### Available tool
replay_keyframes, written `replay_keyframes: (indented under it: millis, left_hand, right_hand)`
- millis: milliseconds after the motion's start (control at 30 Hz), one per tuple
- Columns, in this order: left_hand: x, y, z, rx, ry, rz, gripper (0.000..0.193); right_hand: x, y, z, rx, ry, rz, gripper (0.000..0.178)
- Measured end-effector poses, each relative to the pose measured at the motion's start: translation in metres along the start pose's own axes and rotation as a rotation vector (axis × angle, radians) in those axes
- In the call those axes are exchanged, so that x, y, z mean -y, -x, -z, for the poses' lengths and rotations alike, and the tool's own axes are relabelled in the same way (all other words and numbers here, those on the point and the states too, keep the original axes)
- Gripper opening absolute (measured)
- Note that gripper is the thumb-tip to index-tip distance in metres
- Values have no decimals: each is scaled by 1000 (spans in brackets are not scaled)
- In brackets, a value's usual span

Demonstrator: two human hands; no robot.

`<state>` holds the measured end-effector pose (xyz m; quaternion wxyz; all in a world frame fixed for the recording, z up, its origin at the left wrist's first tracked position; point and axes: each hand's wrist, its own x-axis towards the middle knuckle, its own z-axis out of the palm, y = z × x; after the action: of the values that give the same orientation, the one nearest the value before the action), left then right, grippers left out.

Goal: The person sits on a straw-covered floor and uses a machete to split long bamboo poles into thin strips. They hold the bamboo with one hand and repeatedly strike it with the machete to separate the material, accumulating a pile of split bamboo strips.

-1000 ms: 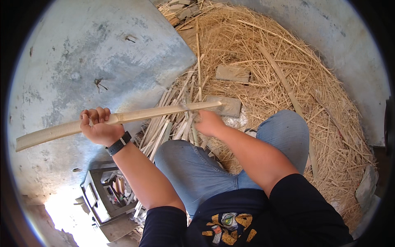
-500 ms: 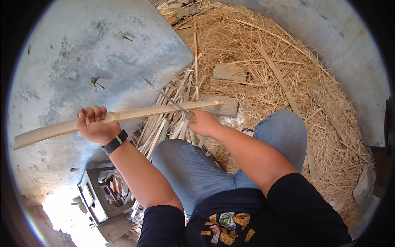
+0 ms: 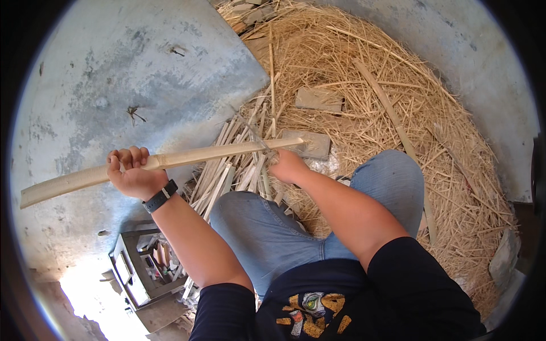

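Note:
A long pale split bamboo strip (image 3: 210,152) slants across in front of me, its wide end at the far left. My left hand (image 3: 134,170), with a dark watch at the wrist, is wrapped round it from below. The strip's narrow right end rests over a flat stone block (image 3: 315,146). My right hand (image 3: 286,166) is closed on the handle of a long knife (image 3: 250,128), whose blade lies across the strip near that end. Motion blurs the blade.
Shavings and straw-like slivers (image 3: 364,108) cover the floor at the right. Cut strips (image 3: 227,170) are piled under the bamboo. Another flat block (image 3: 318,99) and a bamboo length (image 3: 387,108) lie among the shavings. A small cabinet with clutter (image 3: 149,273) stands lower left, beside a bluish wall (image 3: 114,68).
My right hand has moved slightly to the right along the strip, taking the knife with it. My left hand and the bamboo have barely shifted.

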<state>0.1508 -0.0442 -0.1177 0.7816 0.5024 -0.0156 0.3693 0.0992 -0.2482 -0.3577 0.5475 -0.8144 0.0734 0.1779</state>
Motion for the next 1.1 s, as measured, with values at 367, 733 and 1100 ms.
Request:
replay_keyframes:
  millis: [367,733,1100]
  left_hand:
    - [0,1,-4,-16,-20,-6,12]
    - [2,-2,-10,5,-20,6,13]
    - [3,-5,-10,94,31,25,10]
  right_hand:
    - [-9,-4,1,3,23,-53,50]
    - [3,1,2,11,44,-71,46]
    - [4,5,4,19,1,-147,38]
